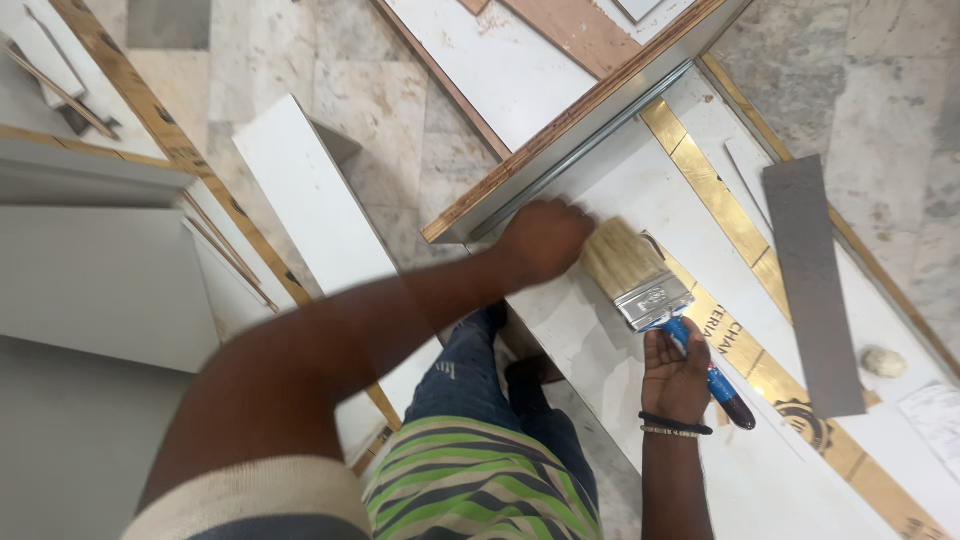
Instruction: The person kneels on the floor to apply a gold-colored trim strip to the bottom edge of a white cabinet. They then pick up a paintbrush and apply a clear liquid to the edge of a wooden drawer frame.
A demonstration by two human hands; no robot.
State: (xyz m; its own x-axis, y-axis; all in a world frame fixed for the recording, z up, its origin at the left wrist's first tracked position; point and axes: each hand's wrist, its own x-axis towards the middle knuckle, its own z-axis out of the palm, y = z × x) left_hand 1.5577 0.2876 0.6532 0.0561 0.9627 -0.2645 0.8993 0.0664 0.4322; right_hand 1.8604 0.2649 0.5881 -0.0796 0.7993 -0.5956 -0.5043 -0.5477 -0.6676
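Two bare hands are working over a white laminated board (600, 330) in the head view, the only view there is. The right hand (676, 368) is gripping a wide paintbrush (655, 300) by its blue handle, its fingers (662, 345) wrapped round the handle just below the metal ferrule — the pale bristles are lying flat on the white board, pointing up and away from the person. A dark band and a beaded bracelet are sitting on that wrist.

The left hand (543, 240) is pressing down on the board right beside the bristles, touching the lower edge of a long plywood panel (560, 130) that is slanting across the top of the view with its raw brown edge showing. That hand is blurred, so I cannot tell how far its fingers are curled; it is holding nothing that can be seen.

A gold-coloured strip (715, 200) is running diagonally along the board, passing under the brush handle. To the right of it a grey rectangular strip (812, 280) is lying on the board, with a small pale lump (884, 361) near its lower end. On the left, a narrow white plank (310, 195) is lying on the marble floor (400, 90) — well apart from the brush.
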